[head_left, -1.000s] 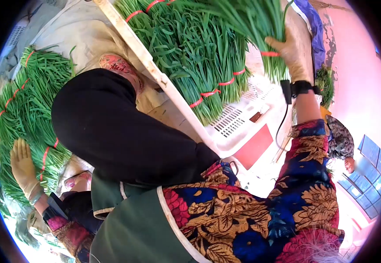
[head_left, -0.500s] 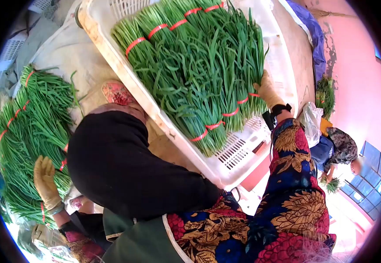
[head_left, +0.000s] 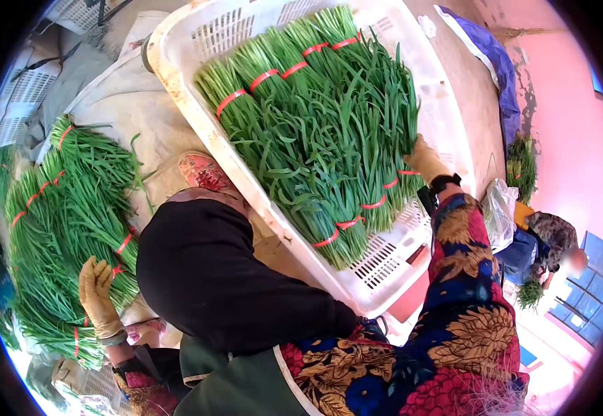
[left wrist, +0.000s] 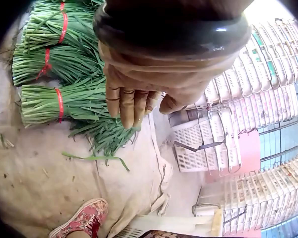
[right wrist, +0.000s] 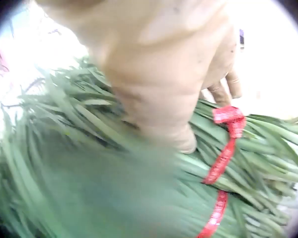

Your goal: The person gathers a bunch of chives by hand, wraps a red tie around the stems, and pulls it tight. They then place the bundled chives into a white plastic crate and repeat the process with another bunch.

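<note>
Green chive bundles (head_left: 322, 139), tied with red bands, fill much of a white slotted crate (head_left: 447, 118). At the crate's right side my gloved right hand (head_left: 427, 159) grips the outermost bundle. In the right wrist view, the thumb presses into the leaves beside a red band (right wrist: 222, 161), with fingers on the far side. My gloved left hand (head_left: 99, 297) hangs over a second pile of banded chives (head_left: 73, 215) on the floor. Its fingers are loosely bent and hold nothing; in the left wrist view they overlap the leaf ends.
My bent knee (head_left: 197, 270) lies between the pile and the crate. A floral shoe (head_left: 206, 171) is planted by the crate's left edge. Stacked white crates (left wrist: 206, 144) stand beyond the left hand. Another person (head_left: 554, 239) works at right, near a clear plastic bag (head_left: 501, 211).
My right hand has lowered a chive bundle into the crate, beside the others, and stays on it. The left hand has lifted off the floor pile, its fingers bending slightly.
</note>
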The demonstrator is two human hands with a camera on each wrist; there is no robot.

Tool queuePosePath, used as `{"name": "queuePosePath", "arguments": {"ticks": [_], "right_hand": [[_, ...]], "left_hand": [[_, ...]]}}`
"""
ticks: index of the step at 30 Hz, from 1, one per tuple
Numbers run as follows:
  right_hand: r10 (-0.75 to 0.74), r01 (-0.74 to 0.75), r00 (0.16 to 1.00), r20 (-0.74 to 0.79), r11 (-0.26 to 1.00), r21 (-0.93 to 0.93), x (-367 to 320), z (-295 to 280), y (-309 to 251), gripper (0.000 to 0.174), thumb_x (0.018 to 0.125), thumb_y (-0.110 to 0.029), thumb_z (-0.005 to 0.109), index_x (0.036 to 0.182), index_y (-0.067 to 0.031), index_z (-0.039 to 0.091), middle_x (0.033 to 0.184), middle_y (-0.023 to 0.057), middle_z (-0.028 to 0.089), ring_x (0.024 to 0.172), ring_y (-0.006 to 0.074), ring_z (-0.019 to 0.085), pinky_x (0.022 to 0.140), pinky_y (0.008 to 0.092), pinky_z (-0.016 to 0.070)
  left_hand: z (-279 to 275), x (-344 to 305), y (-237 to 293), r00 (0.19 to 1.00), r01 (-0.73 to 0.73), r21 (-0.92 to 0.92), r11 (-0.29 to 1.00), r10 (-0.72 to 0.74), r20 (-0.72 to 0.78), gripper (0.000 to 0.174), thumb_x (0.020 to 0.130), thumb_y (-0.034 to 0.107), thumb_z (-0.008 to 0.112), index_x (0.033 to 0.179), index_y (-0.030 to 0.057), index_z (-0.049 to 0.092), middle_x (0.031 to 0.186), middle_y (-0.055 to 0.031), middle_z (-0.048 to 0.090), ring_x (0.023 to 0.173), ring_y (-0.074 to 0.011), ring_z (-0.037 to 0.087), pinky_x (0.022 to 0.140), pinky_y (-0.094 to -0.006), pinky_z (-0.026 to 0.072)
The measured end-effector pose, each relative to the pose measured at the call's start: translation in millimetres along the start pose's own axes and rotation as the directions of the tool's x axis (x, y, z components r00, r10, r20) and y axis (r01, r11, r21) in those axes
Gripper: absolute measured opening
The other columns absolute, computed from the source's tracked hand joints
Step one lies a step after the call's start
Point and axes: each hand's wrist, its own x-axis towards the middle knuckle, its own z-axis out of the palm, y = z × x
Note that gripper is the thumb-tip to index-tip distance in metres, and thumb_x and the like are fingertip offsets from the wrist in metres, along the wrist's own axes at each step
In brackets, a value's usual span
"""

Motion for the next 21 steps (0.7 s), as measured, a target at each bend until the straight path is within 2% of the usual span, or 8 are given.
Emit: {"name": "queuePosePath", "arguments": {"ticks": [6,8,10,13,14,19,20,21], "right_hand": [[-0.010,0.248,0.784,-0.620,0.921,0.299,29,48,-33,0.054,0.091,-0.033,0.058,0.130,0.0016,0.045,0.139,0.0278,0.044,0.128,0.0364,0.045,0.107,0.0448,0.0367],[-0.334,0.171,0.769,-0.545,0.929,-0.329,83,99,-22,0.049,0.093,-0.024,0.047,0.136,-0.0002,0.044,0.140,0.0254,0.045,0.132,0.0361,0.041,0.108,0.0455,0.0356],[-0.573,-0.207,0.731,-0.369,0.329,-0.921,102,125,6,0.049,0.095,-0.015,0.036,0.141,-0.0020,0.043,0.141,0.0230,0.045,0.135,0.0358,0.037,0.108,0.0463,0.0345],[-0.674,0.428,0.696,-0.247,0.666,-0.611,222,114,62,0.056,0.095,-0.029,0.047,0.143,-0.0022,0.038,0.147,0.0196,0.039,0.136,0.0332,0.035,0.115,0.0445,0.0246],[-0.772,0.476,0.586,-0.246,0.573,-0.667,305,138,114,0.062,0.096,-0.039,0.046,0.145,-0.0026,0.034,0.148,0.0184,0.038,0.136,0.0306,0.035,0.114,0.0435,0.0259],[-0.338,0.295,0.941,0.018,0.794,-0.531,137,-136,-73,0.056,0.093,-0.035,0.056,0.134,0.0021,0.047,0.127,0.0243,0.055,0.117,0.0400,0.051,0.104,0.0429,0.0376],[-0.515,0.437,0.854,-0.076,0.789,-0.432,110,-180,-122,0.055,0.092,-0.035,0.058,0.132,0.0031,0.050,0.122,0.0255,0.059,0.113,0.0418,0.054,0.102,0.0427,0.0400],[-0.819,0.634,0.337,-0.465,0.562,-0.531,142,-202,-152,0.041,0.094,-0.029,0.056,0.120,0.0018,0.057,0.113,0.0231,0.064,0.102,0.0390,0.060,0.091,0.0458,0.0446]], "left_hand": [[1,-5,-1,0.988,0.104,0.082,0.991,-0.093,-0.121,0.046,0.099,0.033,0.047,0.128,-0.0023,0.054,0.117,-0.0200,0.064,0.102,-0.0276,0.065,0.091,-0.0342,0.0494],[4,-15,-6,0.990,0.105,0.056,0.993,-0.099,-0.096,0.041,0.099,0.029,0.048,0.126,-0.0004,0.056,0.114,-0.0200,0.066,0.102,-0.0253,0.066,0.089,-0.0334,0.0505],[9,-18,-17,0.989,0.105,0.028,0.994,-0.101,-0.107,0.032,0.097,0.025,0.055,0.116,0.0009,0.062,0.102,-0.0130,0.069,0.092,-0.0198,0.067,0.085,-0.0316,0.0525],[1,-29,-44,0.989,0.050,-0.151,0.987,-0.071,-0.134,0.027,0.096,0.020,0.056,0.114,0.0011,0.063,0.097,-0.0120,0.069,0.084,-0.0195,0.067,0.078,-0.0312,0.0535],[-3,-33,-44,0.981,0.080,-0.172,0.982,-0.108,-0.159,0.026,0.095,0.018,0.059,0.114,0.0013,0.063,0.095,-0.0110,0.069,0.083,-0.0188,0.066,0.076,-0.0298,0.0535],[-36,-49,-43,0.973,0.104,-0.373,0.922,-0.173,-0.155,0.022,0.096,0.017,0.057,0.112,0.0038,0.063,0.093,-0.0120,0.070,0.081,-0.0200,0.067,0.078,-0.0313,0.0547],[-40,-49,-40,0.975,0.080,-0.392,0.917,-0.154,-0.163,0.024,0.096,0.017,0.056,0.114,0.0025,0.062,0.095,-0.0128,0.069,0.084,-0.0210,0.067,0.080,-0.0322,0.0539],[-43,-52,-37,0.975,0.064,-0.409,0.910,-0.144,-0.168,0.026,0.097,0.018,0.055,0.115,0.0012,0.061,0.097,-0.0135,0.069,0.087,-0.0219,0.067,0.081,-0.0331,0.0531]]}}
